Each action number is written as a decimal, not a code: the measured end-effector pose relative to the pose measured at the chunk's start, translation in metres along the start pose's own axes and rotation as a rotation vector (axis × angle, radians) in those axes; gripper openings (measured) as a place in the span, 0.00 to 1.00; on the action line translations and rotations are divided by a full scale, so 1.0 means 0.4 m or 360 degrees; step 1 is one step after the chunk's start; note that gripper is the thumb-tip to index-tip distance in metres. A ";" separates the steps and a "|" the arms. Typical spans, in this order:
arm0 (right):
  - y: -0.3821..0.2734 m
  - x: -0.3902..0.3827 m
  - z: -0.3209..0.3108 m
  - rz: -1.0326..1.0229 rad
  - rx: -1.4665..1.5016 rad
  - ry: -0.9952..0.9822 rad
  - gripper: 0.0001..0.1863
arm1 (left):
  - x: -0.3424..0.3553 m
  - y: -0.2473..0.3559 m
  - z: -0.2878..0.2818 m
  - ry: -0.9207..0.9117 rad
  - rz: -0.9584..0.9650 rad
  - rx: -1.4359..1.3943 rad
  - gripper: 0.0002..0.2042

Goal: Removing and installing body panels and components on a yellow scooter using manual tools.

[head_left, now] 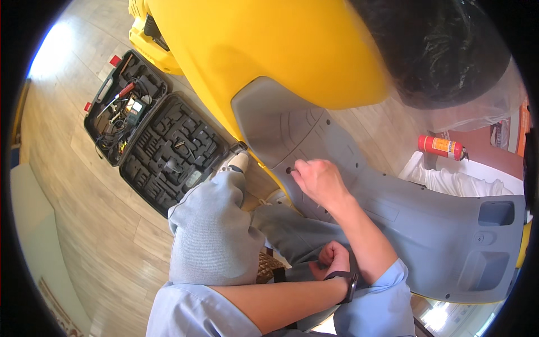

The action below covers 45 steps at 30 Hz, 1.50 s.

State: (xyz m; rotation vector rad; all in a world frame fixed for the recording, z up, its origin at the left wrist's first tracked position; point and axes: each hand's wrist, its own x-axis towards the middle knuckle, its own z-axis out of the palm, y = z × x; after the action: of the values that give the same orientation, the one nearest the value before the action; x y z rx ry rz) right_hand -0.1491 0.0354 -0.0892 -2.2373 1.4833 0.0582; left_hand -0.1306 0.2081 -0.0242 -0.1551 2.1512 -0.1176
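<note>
A grey plastic panel (387, 194) with several small dark holes forms part of a yellow scooter-like vehicle (269, 39). My right hand (319, 178) is over this panel, its fingers pinched together beside a dark hole (289, 170). Whatever may be between those fingertips is too small or hidden to make out. Closer to my body, my left hand (333, 256) rests near my lap with the fingers curled in. The dark watch (349, 285) sits on that wrist. Any small thing inside the left fist is hidden.
An open black tool case (168, 154) lies on the wood floor at left, with a red-handled screwdriver (126, 89) and cables in one half. A plastic-wrapped black part (443, 50) bulges at upper right. A red fire extinguisher (439, 147) lies beyond the panel.
</note>
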 end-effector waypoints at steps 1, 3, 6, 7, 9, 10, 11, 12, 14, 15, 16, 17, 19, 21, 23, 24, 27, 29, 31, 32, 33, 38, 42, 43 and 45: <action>-0.008 0.004 -0.003 0.0014 -0.0034 -0.0058 0.08 | 0.000 0.000 0.002 -0.0018 0.0008 0.0021 0.15; -0.006 -0.004 -0.011 0.0046 -0.0106 -0.0123 0.09 | -0.002 0.002 -0.006 0.0004 0.0009 0.0040 0.15; -0.002 -0.007 -0.011 0.0050 -0.0155 -0.0080 0.11 | -0.004 0.001 -0.013 0.0018 0.0015 0.0048 0.16; -0.002 -0.006 -0.013 0.0032 -0.0158 -0.0061 0.11 | -0.004 0.000 -0.014 0.0017 0.0017 0.0051 0.16; -0.001 -0.003 -0.012 0.0016 -0.0160 -0.0041 0.12 | -0.005 -0.003 -0.016 0.0018 0.0021 0.0057 0.16; 0.000 -0.002 -0.008 0.0014 -0.0168 -0.0045 0.12 | -0.005 -0.003 -0.017 0.0019 0.0023 0.0060 0.16; 0.001 -0.002 -0.004 0.0012 -0.0176 -0.0050 0.13 | -0.005 -0.005 -0.018 0.0022 0.0025 0.0062 0.16; -0.001 -0.001 -0.002 0.0013 -0.0177 -0.0050 0.13 | -0.006 -0.006 -0.019 0.0025 0.0026 0.0065 0.16; -0.005 0.000 0.002 0.0092 -0.0185 -0.0106 0.15 | -0.006 -0.008 -0.020 0.0029 0.0028 0.0069 0.16; -0.004 0.000 0.006 0.0093 -0.0186 -0.0105 0.15 | -0.006 -0.009 -0.021 0.0032 0.0028 0.0072 0.16; -0.003 0.001 0.010 0.0098 -0.0163 -0.0091 0.14 | -0.006 -0.011 -0.021 0.0033 0.0029 0.0074 0.16; -0.003 0.002 0.013 0.0103 -0.0140 -0.0077 0.13 | -0.006 -0.012 -0.020 0.0035 0.0028 0.0076 0.16; -0.017 0.002 0.008 0.0123 -0.0070 -0.0027 0.12 | -0.007 -0.014 -0.018 0.0036 0.0027 0.0078 0.16; -0.018 0.002 0.007 0.0141 -0.0003 0.0021 0.10 | -0.006 -0.018 -0.018 0.0038 0.0024 0.0077 0.17; -0.008 0.001 0.014 0.0073 0.0140 0.0039 0.08 | -0.006 -0.022 -0.016 0.0038 0.0021 0.0076 0.17; -0.002 -0.001 0.014 0.0070 0.0140 0.0039 0.08 | -0.006 -0.023 -0.014 0.0037 0.0021 0.0076 0.17; 0.006 -0.008 0.013 -0.0008 0.0071 0.0039 0.07 | -0.007 -0.024 -0.008 0.0028 0.0026 0.0073 0.17; 0.007 -0.007 0.007 -0.0019 -0.0023 -0.0069 0.06 | -0.009 -0.023 -0.008 0.0031 0.0033 0.0076 0.17; 0.007 -0.005 0.018 -0.0043 -0.0110 -0.0054 0.07 | -0.012 -0.022 -0.013 0.0047 0.0042 0.0083 0.17; 0.004 -0.004 0.026 -0.0075 -0.0192 -0.0036 0.08 | -0.013 -0.021 -0.014 0.0054 0.0047 0.0088 0.17; 0.000 -0.004 0.032 -0.0067 -0.0195 -0.0035 0.08 | -0.014 -0.019 -0.016 0.0061 0.0051 0.0093 0.17; 0.000 -0.005 0.038 0.0065 -0.0211 -0.0026 0.09 | -0.019 -0.019 -0.020 0.0082 0.0060 0.0111 0.18; -0.024 -0.003 0.019 0.0079 -0.0175 -0.0066 0.08 | -0.018 -0.026 -0.015 0.0082 0.0055 0.0111 0.18; -0.014 -0.008 0.026 0.0011 -0.0150 -0.0032 0.08 | -0.018 -0.028 -0.014 0.0083 0.0054 0.0110 0.18; -0.010 -0.012 0.030 -0.0067 -0.0114 -0.0001 0.08 | -0.019 -0.030 -0.008 0.0073 0.0055 0.0103 0.18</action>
State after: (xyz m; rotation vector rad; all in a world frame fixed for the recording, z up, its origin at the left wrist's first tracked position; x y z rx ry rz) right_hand -0.1452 0.0455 -0.0975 -2.3241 1.4550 0.1002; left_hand -0.1284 0.1975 -0.0145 -0.0781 2.1920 -0.1724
